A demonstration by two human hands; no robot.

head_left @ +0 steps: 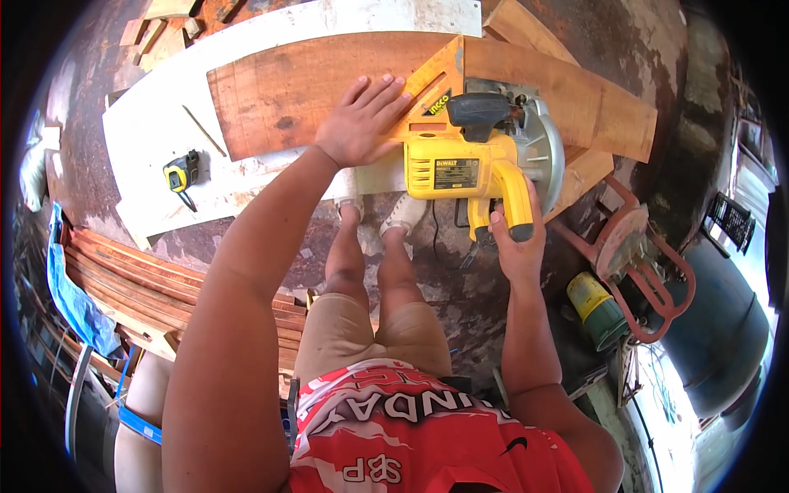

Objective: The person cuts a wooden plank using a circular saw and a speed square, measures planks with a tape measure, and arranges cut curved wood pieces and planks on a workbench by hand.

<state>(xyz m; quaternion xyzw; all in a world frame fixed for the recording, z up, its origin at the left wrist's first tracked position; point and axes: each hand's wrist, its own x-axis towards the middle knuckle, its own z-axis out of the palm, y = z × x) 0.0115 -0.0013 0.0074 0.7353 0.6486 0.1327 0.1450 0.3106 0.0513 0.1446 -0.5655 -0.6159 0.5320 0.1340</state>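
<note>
A wooden board (279,99) lies across a white panel (152,115) in front of me. An orange triangular speed square (445,76), marked INGCO, rests on the board with one edge running across it. My left hand (359,125) lies flat on the board, fingers stretched out, its thumb side against the square. My right hand (522,245) is wrapped round the rear handle of a yellow DeWalt circular saw (460,164). The saw sits on the board beside the square; its blade and the cut area are hidden under the housing.
On the panel lie a tape measure (181,174) and a thin stick (204,131). Stacked planks (131,275) are at lower left. A red metal stand (620,242) and a yellow-green bucket (596,308) stand at right. The saw's cord (436,234) hangs near my feet.
</note>
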